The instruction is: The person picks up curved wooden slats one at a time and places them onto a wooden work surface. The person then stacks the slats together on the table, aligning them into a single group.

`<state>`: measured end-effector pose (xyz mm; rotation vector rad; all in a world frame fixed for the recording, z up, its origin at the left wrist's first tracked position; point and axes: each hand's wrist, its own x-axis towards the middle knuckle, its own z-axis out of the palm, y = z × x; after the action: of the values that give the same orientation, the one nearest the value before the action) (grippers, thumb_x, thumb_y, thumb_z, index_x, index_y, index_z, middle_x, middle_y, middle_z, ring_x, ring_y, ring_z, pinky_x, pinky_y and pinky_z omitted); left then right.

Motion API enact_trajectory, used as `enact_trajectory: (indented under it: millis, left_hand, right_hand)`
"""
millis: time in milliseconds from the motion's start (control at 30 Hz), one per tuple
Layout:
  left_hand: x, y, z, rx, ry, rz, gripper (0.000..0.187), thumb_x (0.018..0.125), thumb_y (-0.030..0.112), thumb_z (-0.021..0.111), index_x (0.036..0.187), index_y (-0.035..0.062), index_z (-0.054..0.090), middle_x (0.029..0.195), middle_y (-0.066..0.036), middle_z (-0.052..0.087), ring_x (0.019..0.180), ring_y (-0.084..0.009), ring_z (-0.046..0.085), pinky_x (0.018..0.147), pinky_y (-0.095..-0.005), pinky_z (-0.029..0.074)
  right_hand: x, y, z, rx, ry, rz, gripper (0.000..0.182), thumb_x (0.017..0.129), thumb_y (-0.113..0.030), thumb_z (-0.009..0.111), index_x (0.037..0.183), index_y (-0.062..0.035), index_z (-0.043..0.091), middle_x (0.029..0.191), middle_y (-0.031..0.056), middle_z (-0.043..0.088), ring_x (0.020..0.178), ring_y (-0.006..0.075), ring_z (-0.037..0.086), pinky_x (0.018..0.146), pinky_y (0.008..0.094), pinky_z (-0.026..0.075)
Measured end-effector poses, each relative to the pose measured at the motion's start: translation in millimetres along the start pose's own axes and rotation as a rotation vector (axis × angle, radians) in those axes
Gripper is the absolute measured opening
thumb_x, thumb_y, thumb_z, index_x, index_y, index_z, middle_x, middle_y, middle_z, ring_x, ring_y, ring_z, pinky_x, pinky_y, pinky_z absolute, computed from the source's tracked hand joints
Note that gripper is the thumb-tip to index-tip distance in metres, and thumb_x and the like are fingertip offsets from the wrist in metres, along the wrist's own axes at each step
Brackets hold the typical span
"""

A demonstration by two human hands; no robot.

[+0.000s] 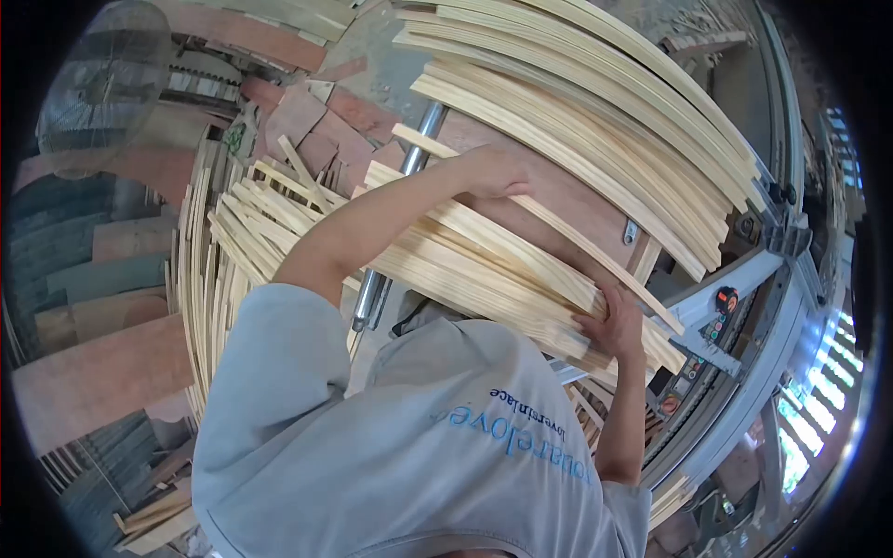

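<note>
My left hand (pixel 495 173) is closed around a long, thin wooden strip (pixel 577 238), which runs slantwise from upper left to lower right. Below that strip lies a stack of pale wooden strips (pixel 465 274), side by side in front of my body. At the stack's right end, my right hand (pixel 618 321) is closed on the end of an upper wooden strip (pixel 544 256), thumb on the near side and fingers on the far side. The single strip in my left hand passes close by the right hand's fingers. Parts of both hands' fingers are hidden.
Beyond my hands, a larger pile of strips (pixel 577 139) covers the reddish board (pixel 549 177). A metal roller (pixel 372 293) stands at the left. To the right is a machine frame (pixel 744 288) with a control knob (pixel 726 298). Loose offcuts (pixel 265 209) lie heaped at left.
</note>
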<state>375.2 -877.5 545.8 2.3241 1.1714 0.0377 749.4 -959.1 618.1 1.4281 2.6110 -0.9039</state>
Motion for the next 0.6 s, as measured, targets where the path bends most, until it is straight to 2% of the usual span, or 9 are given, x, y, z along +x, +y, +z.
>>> enact_trajectory:
  millis: [67,133,167,233,333,367,433,567,600]
  left_hand:
    - [8,-1,-4,0.077,-0.052,-0.038,0.043,0.100,0.045,0.045,0.105,0.0121,0.071,0.099,-0.015,0.071,0.096,-0.0364,0.065,0.084,-0.0470,0.052]
    - [11,-2,-10,-0.054,0.140,-0.262,0.054,0.099,0.049,0.044,0.084,0.0063,0.073,0.091,-0.019,0.071,0.090,-0.0393,0.067,0.082,-0.0490,0.053]
    - [14,-8,-6,-0.051,0.151,-0.275,0.054,0.099,0.049,0.044,0.084,0.0063,0.073,0.091,-0.019,0.071,0.090,-0.0393,0.067,0.082,-0.0490,0.053]
    - [17,-19,9,-0.040,0.053,-0.226,0.048,0.096,0.053,0.048,0.097,0.0109,0.071,0.096,-0.016,0.071,0.095,-0.0375,0.065,0.087,-0.0468,0.051]
    - [6,-14,18,-0.061,0.190,-0.133,0.051,0.091,0.057,0.055,0.097,0.0089,0.069,0.097,-0.016,0.070,0.098,-0.0364,0.065,0.089,-0.0453,0.050]
    - [3,-14,21,-0.065,0.191,-0.133,0.051,0.091,0.057,0.055,0.097,0.0089,0.069,0.097,-0.016,0.070,0.098,-0.0364,0.065,0.089,-0.0453,0.050]
    - [-3,-13,30,0.049,0.405,0.041,0.053,0.085,0.058,0.062,0.097,0.0070,0.067,0.098,-0.014,0.069,0.099,-0.0349,0.065,0.090,-0.0434,0.048]
    - [1,-12,23,-0.019,0.425,0.096,0.052,0.081,0.058,0.067,0.095,0.0073,0.067,0.097,-0.013,0.068,0.099,-0.0352,0.065,0.087,-0.0437,0.050]
    - [2,-7,10,-0.126,0.250,0.023,0.050,0.083,0.056,0.066,0.097,0.0082,0.067,0.097,-0.014,0.068,0.099,-0.0355,0.065,0.085,-0.0439,0.051]
  right_hand:
    - [0,1,2,-0.022,-0.039,0.036,0.060,0.070,-0.031,0.084,0.120,-0.0083,0.060,0.107,0.0154,0.066,0.097,0.0365,0.065,0.080,0.0440,0.053]
    - [2,3,4,-0.034,0.037,0.016,0.059,0.067,-0.030,0.086,0.118,-0.0090,0.063,0.106,0.0142,0.067,0.092,0.0365,0.066,0.077,0.0434,0.054]
    - [3,7,8,-0.039,0.036,0.000,0.059,0.067,-0.030,0.086,0.118,-0.0090,0.063,0.106,0.0142,0.067,0.092,0.0365,0.066,0.077,0.0434,0.054]
    - [5,12,10,-0.003,0.056,0.021,0.060,0.064,-0.027,0.089,0.116,-0.0074,0.065,0.092,0.0154,0.067,0.074,0.0310,0.066,0.066,0.0404,0.052]
    - [6,11,6,-0.009,0.117,-0.043,0.058,0.064,-0.026,0.090,0.113,-0.0063,0.066,0.084,0.0133,0.066,0.061,0.0279,0.062,0.060,0.0379,0.051]
    - [6,11,6,-0.010,0.114,-0.041,0.058,0.064,-0.026,0.090,0.113,-0.0063,0.066,0.084,0.0133,0.066,0.061,0.0279,0.062,0.060,0.0379,0.051]
    - [6,12,7,0.008,0.117,-0.035,0.058,0.064,-0.025,0.090,0.113,-0.0062,0.066,0.083,0.0124,0.065,0.060,0.0264,0.061,0.060,0.0372,0.050]
    - [8,12,6,0.027,0.112,-0.048,0.057,0.064,-0.023,0.089,0.113,-0.0059,0.066,0.084,0.0125,0.065,0.060,0.0255,0.061,0.059,0.0366,0.050]
    - [7,11,5,0.013,0.096,-0.028,0.057,0.064,-0.023,0.089,0.113,-0.0057,0.066,0.084,0.0126,0.065,0.060,0.0253,0.061,0.059,0.0364,0.050]
